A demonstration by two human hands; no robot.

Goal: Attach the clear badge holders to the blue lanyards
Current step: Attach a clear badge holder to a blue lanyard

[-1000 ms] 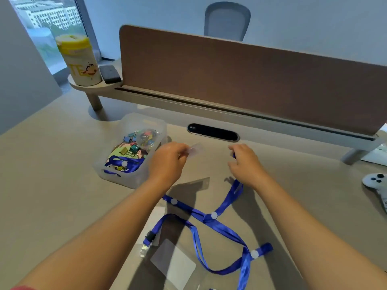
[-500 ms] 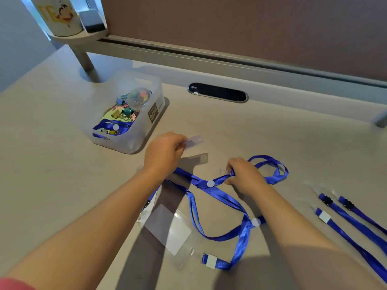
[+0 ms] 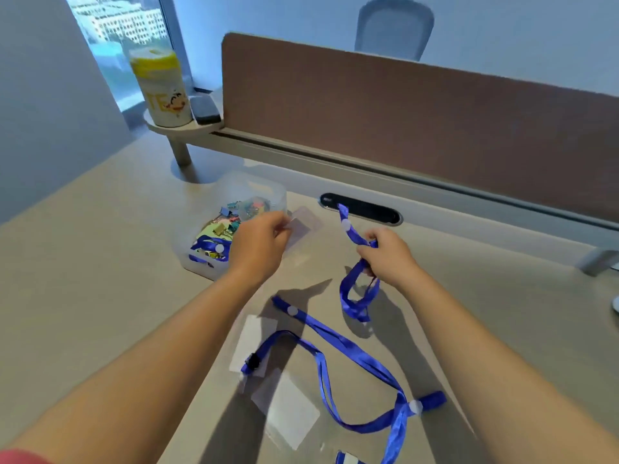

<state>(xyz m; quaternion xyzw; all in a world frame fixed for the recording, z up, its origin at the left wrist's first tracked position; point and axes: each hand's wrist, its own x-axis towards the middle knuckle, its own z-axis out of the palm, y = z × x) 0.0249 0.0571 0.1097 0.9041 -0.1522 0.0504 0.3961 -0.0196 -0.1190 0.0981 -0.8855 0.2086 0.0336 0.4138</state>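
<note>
Clear badge holder [image 3: 303,226] in left hand [image 3: 259,244], blue lanyard [image 3: 356,289] right hand [image 3: 388,254]

We're pretty clearly in an office: a shared desk [image 3: 100,262] with a brown divider panel [image 3: 418,128], a cable slot [image 3: 361,213], a chair [image 3: 393,28] behind it, and a tub of binder clips [image 3: 231,226].

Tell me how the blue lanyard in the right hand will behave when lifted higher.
Probably floppy: the blue lanyard droops in a loop below the right hand. Likely light, since a pinch holds it. Its free end may swing.
</note>
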